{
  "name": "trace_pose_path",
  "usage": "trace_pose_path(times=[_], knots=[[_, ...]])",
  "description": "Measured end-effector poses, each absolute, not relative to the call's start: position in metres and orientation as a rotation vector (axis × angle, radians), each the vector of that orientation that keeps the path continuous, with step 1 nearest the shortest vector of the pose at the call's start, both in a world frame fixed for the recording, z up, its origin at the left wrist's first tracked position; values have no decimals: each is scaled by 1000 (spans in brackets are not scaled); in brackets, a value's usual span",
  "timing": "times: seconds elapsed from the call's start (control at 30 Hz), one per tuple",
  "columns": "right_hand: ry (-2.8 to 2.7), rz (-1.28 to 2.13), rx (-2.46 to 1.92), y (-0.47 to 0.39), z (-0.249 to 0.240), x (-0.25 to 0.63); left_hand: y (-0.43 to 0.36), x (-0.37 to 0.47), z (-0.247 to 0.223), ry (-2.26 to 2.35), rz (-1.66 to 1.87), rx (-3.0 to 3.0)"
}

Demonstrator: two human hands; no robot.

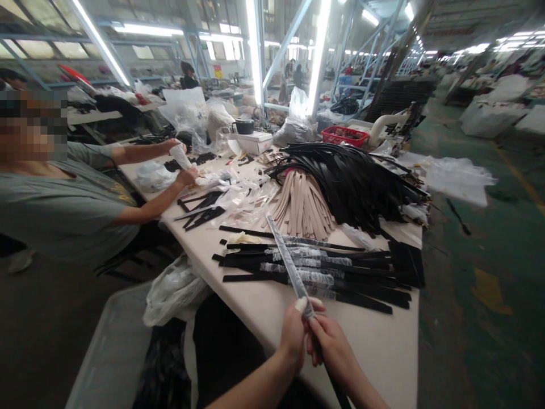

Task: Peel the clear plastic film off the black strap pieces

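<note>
My left hand (pixel 294 329) and my right hand (pixel 330 336) meet near the table's front edge, both closed on one long strap (pixel 289 264). The strap's upper part wears a clear plastic wrap and points away over the table; its black lower end hangs down past my right hand. Just beyond my hands lie several black straps (pixel 366 298), roughly side by side, with crinkled plastic wrapping (pixel 315 276) around their middles. Behind them are a fanned bundle of beige strips (pixel 303 207) and a large heap of black straps (pixel 349 182).
At the left, a person in a grey shirt (pixel 63 210) holds white plastic over the table (pixel 251 304). A grey bin (pixel 110 341) with a plastic bag (pixel 176 289) stands below the left edge. A red basket (pixel 344 136) and a white box (pixel 253 143) sit farther back.
</note>
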State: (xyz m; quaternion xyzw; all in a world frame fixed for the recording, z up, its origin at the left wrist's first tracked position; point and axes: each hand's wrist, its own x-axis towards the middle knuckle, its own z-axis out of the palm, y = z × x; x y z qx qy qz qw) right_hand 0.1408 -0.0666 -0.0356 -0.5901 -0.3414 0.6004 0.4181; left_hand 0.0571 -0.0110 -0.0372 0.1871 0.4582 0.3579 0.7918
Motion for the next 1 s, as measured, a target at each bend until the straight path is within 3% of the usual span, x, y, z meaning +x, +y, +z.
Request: trace_pose_path(times=[0.17, 0.33, 1.0], knots=[[-814, 1566, -1516, -70, -40, 139, 13, 55, -31, 1007, 898, 360], [-899, 1430, -1546, -65, -39, 137, -22, 61, -42, 1090, 853, 429], [-870, 1441, -1603, -68, -52, 131, 10, 59, -44, 1081, 838, 396]])
